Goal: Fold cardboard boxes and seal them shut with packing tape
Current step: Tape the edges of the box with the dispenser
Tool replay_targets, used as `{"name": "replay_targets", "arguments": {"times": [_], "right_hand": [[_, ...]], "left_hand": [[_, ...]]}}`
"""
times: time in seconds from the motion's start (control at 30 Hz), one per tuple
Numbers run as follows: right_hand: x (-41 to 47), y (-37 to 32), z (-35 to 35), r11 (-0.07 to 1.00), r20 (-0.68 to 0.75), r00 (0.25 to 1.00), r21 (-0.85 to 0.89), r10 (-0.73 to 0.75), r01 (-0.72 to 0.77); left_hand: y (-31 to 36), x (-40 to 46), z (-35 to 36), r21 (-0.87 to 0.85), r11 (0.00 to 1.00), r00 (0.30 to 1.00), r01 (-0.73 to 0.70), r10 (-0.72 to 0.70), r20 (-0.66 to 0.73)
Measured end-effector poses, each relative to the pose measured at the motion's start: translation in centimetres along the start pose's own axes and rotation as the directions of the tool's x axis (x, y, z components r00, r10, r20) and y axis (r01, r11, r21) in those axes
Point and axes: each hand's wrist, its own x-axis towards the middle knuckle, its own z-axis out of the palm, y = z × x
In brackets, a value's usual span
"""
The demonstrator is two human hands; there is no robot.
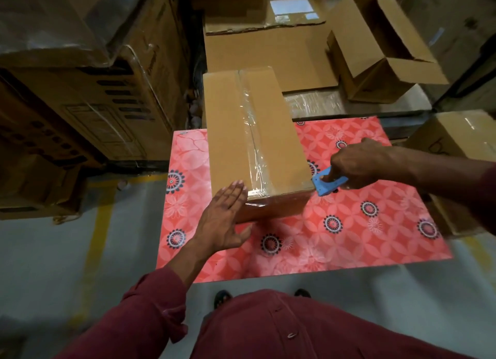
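Stacked cartons line a warehouse aisle around a counter [349, 240] covered in a red floral sheet. At its centre lies a closed cardboard box [255, 144], clear packing tape [252, 133] running along its top seam and over the near end. From seven o'clock, the left hand [225, 219] presses flat, fingers straight, on the box's near corner. At three o'clock, the right hand [357, 161] grips a blue tape dispenser [326, 183] touching the box's right edge. An open empty carton [381, 52] sits at one o'clock.
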Motion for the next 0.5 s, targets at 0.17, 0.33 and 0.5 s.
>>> {"name": "replay_targets", "arguments": {"times": [0.17,0.33,0.5], "right_hand": [[0.4,0.6,1.7,0.998,-0.058,0.998,0.057,-0.006,0.009],[0.1,0.9,2.6,0.997,-0.119,0.993,0.076,-0.008,0.017],[-0.9,2.7,4.5,0.98,-0.135,0.991,0.195,-0.013,0.04]], "left_hand": [[2.1,1.9,-0.9,0.069,0.996,0.998,0.05,-0.052,0.021],[7.3,8.1,0.1,-0.017,0.985,0.962,-0.171,0.171,0.213],[8.3,9.4,2.2,-0.05,0.989,0.956,-0.138,0.146,0.255]]}}
